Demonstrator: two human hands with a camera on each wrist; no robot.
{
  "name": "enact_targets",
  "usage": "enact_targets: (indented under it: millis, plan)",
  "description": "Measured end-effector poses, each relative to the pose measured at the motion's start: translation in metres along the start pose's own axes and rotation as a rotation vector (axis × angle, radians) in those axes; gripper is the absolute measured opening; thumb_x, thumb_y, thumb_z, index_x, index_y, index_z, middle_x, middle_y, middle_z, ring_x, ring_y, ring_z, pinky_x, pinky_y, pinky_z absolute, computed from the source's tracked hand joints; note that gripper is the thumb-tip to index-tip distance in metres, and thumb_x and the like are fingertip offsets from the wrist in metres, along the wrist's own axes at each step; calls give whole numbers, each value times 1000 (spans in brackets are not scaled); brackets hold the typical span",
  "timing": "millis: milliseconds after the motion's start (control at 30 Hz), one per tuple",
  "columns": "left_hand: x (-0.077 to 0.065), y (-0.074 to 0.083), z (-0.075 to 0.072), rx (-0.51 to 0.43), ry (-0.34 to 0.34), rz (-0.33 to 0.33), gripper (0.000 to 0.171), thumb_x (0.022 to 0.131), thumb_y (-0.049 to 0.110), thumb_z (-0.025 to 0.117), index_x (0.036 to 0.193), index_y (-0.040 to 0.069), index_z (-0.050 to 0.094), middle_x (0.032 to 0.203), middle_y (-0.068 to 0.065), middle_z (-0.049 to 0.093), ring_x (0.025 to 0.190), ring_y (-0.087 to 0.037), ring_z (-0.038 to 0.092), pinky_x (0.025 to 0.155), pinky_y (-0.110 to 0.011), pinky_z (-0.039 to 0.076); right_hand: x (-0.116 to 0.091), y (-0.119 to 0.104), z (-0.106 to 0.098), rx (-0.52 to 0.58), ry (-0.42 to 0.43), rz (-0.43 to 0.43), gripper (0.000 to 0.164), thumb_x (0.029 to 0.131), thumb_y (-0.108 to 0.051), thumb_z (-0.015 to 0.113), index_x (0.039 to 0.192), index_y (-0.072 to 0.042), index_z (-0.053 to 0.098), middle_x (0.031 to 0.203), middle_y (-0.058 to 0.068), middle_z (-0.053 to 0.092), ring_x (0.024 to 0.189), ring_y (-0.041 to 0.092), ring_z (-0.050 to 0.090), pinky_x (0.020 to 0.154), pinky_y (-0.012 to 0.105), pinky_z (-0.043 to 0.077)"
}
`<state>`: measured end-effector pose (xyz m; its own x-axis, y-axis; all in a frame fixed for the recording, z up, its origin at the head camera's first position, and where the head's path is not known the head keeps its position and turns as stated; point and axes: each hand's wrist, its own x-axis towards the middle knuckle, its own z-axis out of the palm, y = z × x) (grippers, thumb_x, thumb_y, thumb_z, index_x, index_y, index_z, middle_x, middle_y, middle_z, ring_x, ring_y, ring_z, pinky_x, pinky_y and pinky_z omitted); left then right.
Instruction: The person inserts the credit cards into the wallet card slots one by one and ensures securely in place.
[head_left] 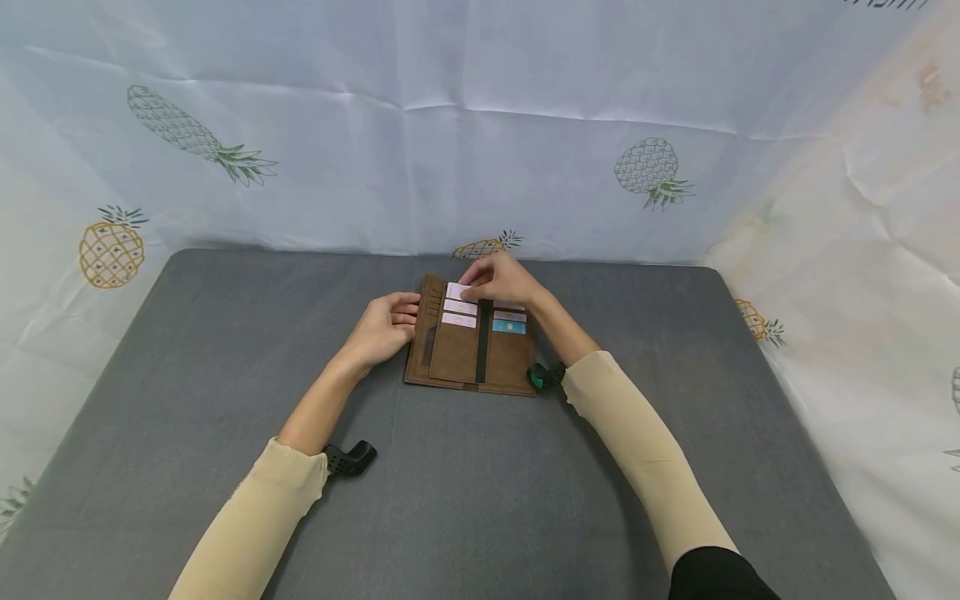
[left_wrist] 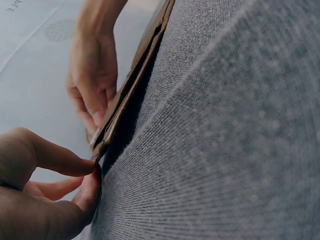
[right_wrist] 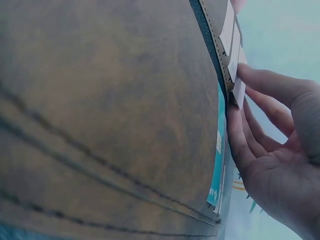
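Observation:
A brown leather wallet lies unfolded on the table, a dark band down its middle. Its left panel has a column of whitish-pink cards; pale cards and a blue card fill slots on the right panel. My left hand pinches the wallet's left edge between thumb and fingers, as the left wrist view shows up close. Reaching over the right panel, my right hand pinches the topmost pale card of the left column. Its thumb sits on the card's face in the right wrist view.
The grey cloth-covered table extends around the wallet. Behind it hangs a white curtain printed with pineapples. Black wrist devices sit on both arms, the left one near the tabletop.

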<state>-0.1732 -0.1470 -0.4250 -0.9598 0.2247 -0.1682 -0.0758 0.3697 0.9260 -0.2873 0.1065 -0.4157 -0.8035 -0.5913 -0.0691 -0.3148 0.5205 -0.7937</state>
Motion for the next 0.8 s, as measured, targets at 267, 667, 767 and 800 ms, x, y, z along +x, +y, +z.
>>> enact_targets:
  millis: [267, 667, 767, 800]
  plan:
    - [0, 0, 0, -5, -6, -3, 63, 100, -10, 49, 162, -5, 42, 153, -31, 53, 138, -45, 58, 114, -53, 53, -2, 0, -2, -18, -19, -26, 18, 99, -13, 78, 112, -1, 84, 108, 17, 84, 102, 29, 80, 94, 42, 65]
    - [1, 2, 1, 25, 1, -5, 65, 99, -9, 49, 163, -2, 42, 150, -30, 56, 132, -42, 60, 102, -41, 54, -12, 1, -6, 18, 52, -20, 26, 103, -12, 74, 125, 2, 77, 122, 22, 78, 110, 32, 77, 96, 42, 63]
    - [0, 3, 0, 33, -14, -10, 66, 100, -7, 51, 165, -2, 39, 150, -31, 55, 132, -42, 60, 101, -39, 54, -22, 3, -13, 25, 105, -25, 26, 104, -10, 72, 126, 5, 75, 124, 22, 76, 110, 33, 75, 94, 39, 62]
    - [0, 3, -1, 36, -21, -11, 67, 100, -7, 52, 166, -2, 38, 151, -31, 55, 132, -42, 60, 101, -40, 55, -27, 3, -16, 31, 126, -23, 26, 104, -9, 72, 126, 5, 75, 124, 22, 76, 110, 34, 75, 93, 37, 62]
